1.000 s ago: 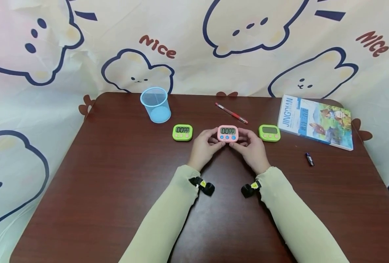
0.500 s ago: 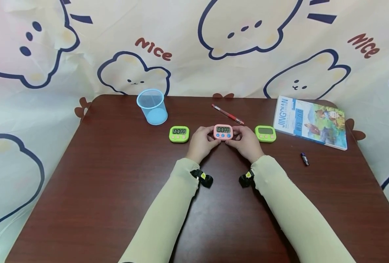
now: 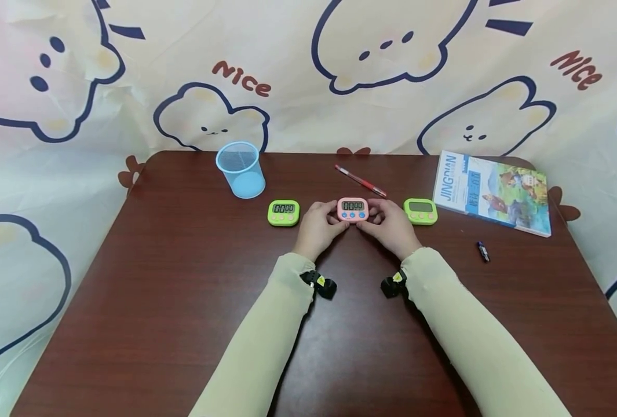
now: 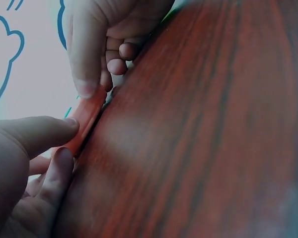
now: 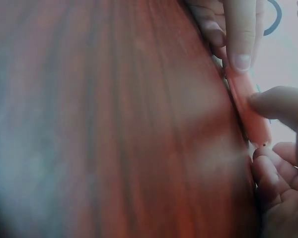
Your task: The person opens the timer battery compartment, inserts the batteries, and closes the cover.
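A pink digital timer (image 3: 353, 209) with blue buttons is held between both hands at the middle of the table, its display facing up toward the head camera. My left hand (image 3: 317, 230) pinches its left side between thumb and fingers. On the right side, my right hand (image 3: 391, 228) does the same. Both wrist views show the timer's pink edge (image 4: 88, 116) close to the table surface, with thumbs on it. A green timer (image 3: 284, 213) with a lit display stands left of my left hand. Another green timer (image 3: 420, 212), its display blank, stands just right of my right hand.
A light blue cup (image 3: 243, 171) stands at the back left of the brown table (image 3: 183, 301). Behind the timers lies a red pen (image 3: 361, 180). At the back right is a book (image 3: 493, 194), with a small dark battery (image 3: 483, 252) in front of it.
The head view has shifted slightly, so everything sits a little to the left of where it was. Both hands keep the same hold on the pink timer.
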### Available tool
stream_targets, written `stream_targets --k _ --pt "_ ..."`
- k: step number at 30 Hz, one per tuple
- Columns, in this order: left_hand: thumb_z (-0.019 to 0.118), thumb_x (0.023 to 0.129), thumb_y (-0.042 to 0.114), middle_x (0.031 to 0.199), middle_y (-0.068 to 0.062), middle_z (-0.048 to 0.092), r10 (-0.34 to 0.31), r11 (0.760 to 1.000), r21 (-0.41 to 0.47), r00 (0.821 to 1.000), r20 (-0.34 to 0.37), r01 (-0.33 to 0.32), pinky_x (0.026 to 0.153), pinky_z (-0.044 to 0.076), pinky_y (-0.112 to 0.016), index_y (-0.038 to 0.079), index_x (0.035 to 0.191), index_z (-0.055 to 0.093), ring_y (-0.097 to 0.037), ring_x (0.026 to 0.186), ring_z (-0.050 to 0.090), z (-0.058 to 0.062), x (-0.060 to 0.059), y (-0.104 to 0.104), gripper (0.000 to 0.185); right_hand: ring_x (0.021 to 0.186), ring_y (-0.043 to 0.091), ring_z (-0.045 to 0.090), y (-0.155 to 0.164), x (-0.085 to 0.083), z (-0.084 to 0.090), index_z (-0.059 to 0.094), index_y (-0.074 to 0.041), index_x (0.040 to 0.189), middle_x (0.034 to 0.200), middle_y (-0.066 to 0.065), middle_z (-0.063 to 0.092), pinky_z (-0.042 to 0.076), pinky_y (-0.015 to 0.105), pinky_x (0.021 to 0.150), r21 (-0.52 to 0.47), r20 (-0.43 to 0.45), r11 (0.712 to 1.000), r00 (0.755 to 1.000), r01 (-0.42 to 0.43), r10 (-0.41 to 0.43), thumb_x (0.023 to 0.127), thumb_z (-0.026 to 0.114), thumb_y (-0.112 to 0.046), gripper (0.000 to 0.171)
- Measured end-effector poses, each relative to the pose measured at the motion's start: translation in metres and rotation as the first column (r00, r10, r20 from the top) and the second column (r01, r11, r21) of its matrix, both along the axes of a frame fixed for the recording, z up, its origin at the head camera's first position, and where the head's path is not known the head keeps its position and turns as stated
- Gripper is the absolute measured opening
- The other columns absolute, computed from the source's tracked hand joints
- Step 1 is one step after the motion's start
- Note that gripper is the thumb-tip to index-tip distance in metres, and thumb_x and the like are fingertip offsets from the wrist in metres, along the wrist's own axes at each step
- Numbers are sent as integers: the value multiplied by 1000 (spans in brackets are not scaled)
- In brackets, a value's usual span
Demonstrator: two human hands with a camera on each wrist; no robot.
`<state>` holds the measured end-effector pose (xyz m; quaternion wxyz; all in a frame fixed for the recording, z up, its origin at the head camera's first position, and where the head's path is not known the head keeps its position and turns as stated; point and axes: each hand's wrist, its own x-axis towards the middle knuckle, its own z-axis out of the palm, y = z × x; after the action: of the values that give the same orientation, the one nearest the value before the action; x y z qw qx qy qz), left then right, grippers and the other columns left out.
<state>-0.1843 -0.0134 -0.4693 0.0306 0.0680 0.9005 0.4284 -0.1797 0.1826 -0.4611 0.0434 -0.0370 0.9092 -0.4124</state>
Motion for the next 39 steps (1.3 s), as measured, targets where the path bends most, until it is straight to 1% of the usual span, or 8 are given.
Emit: stream_targets --k 6,10,16,20,24,29,32,39 --pt "80 89 20 125 -8 58 50 983 175 999 18 -52 86 56 -26 5 143 54 -14 98 67 0 8 -1 62 97 24 58 15 16 6 57 -6 139 118 11 61 51 38 85 -74 -50 996 997 58 -61 89 78 -26 58" --pt "78 90 15 127 -8 58 70 949 310 996 -49 -52 88 56 -26 4 140 55 -17 105 65 3 13 4 57 104 27 56 33 26 14 58 -6 137 121 12 60 50 45 91 -70 -124 993 986 100 -108 90 77 -23 53" --pt "75 89 5 122 -17 59 26 871 486 981 -194 73 88 57 -29 3 133 60 -28 107 66 15 20 35 46 119 35 52 71 34 21 54 -5 141 137 17 52 47 54 100 -27 -171 983 968 183 -185 93 72 -28 56" --pt "75 90 6 127 -14 61 -63 846 508 976 -207 162 89 57 -27 5 133 61 -26 111 65 19 25 67 45 122 40 50 93 32 22 46 0 147 143 23 47 44 56 103 -30 -103 975 970 220 -222 94 70 -28 64" --pt "74 93 14 138 -10 57 -141 888 427 985 -104 172 90 54 -20 5 141 55 -18 117 63 17 25 96 52 125 42 50 104 29 20 38 5 149 142 29 47 42 58 106 -17 -6 976 976 218 -218 95 69 -31 72" --pt "74 93 28 141 -7 55 -137 968 227 985 104 111 89 53 -21 9 149 47 -9 107 65 12 19 115 64 121 43 55 105 22 14 36 8 150 138 31 52 45 56 103 -3 60 984 982 177 -177 96 68 -29 73" --pt "74 93 31 137 -6 58 -146 980 156 978 146 123 88 53 -21 9 148 48 -7 104 65 11 13 120 64 118 42 56 105 18 11 37 6 150 137 29 53 45 55 102 21 56 991 989 133 -134 96 67 -24 69" --pt "73 94 29 140 -5 56 -195 977 115 972 133 180 88 52 -18 9 145 52 -7 105 65 13 8 121 59 112 40 59 108 17 12 41 5 149 134 27 56 47 54 98 63 34 995 996 81 -83 93 70 -17 66"
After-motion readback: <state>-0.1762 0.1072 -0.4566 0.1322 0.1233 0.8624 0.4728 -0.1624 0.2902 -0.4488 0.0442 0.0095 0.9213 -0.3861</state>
